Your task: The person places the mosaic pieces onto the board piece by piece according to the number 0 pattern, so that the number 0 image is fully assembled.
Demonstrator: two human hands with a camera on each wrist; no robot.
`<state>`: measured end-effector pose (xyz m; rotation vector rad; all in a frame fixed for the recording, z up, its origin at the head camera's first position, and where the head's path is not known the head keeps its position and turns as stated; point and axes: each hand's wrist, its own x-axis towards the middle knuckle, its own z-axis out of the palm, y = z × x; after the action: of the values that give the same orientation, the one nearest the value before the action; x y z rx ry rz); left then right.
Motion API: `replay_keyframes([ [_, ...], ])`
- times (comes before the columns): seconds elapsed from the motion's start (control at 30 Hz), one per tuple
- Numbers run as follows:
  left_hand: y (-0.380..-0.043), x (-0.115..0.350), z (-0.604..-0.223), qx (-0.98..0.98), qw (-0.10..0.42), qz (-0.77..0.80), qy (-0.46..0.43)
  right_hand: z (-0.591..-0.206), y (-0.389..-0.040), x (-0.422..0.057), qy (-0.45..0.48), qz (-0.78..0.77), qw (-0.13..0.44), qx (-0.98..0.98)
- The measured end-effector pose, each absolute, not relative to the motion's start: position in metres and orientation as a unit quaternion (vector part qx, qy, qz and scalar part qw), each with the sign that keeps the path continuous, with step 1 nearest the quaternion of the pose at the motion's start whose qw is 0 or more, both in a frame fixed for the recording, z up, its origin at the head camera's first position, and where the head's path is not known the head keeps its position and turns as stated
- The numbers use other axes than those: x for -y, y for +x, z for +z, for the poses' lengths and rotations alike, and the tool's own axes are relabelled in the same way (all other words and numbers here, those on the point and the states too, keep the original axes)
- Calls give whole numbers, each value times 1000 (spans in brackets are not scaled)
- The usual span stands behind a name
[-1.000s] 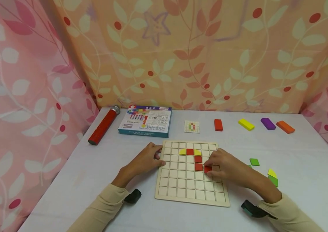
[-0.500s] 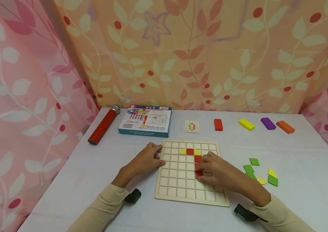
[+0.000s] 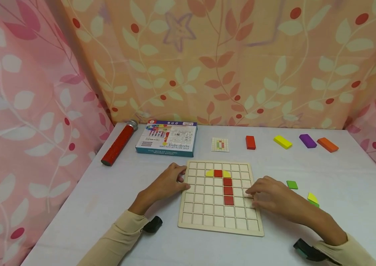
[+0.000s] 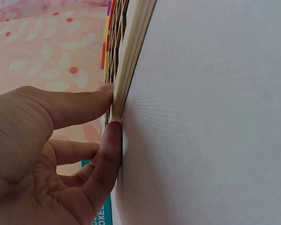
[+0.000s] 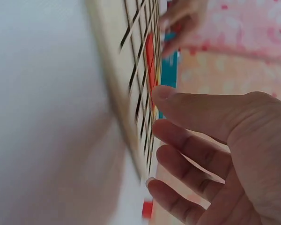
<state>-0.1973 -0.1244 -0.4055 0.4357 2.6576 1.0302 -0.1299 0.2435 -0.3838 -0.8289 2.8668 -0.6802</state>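
A square wooden grid board [image 3: 204,212] lies on the white cloth. My left hand [image 3: 169,181] holds its left edge, with bent fingers and thumb tip against the side. Between two yellow curved tiles [image 3: 226,173] on the board sits a red square tile [image 3: 218,173]. Three more red square tiles stand in a column, the lowest red tile [image 3: 229,200] near the middle. My right hand [image 3: 275,197] hovers over the board's right edge. Its thumb and fingers are apart with nothing between them, as the right wrist view shows.
Right of the board lie a green tile [image 3: 292,184] and a yellow tile [image 3: 312,197], partly behind my right arm. Farther back are a pattern card [image 3: 220,145], a teal-sided box [image 3: 166,138], a red tube [image 3: 119,146], and red [image 3: 250,142], yellow [image 3: 282,142], purple [image 3: 307,140] and orange blocks [image 3: 327,145].
My right hand brought a red tile to the column's lower end, let go of it and drew back right to the board's edge. My left hand stays at the left edge.
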Motion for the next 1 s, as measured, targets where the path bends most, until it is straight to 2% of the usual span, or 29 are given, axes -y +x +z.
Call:
replay_keyframes([
  [0.23, -199, 126, -406, -917, 128, 347, 150, -394, -115, -298, -207, -190, -4, -960],
  [0.47, -199, 127, -407, -917, 126, 346, 154, -403, -103, -336, -117, -183, 33, -976],
  [1.0, -198, 126, -407, -914, 128, 353, 152, -404, -100, -351, -123, -132, 31, -983],
])
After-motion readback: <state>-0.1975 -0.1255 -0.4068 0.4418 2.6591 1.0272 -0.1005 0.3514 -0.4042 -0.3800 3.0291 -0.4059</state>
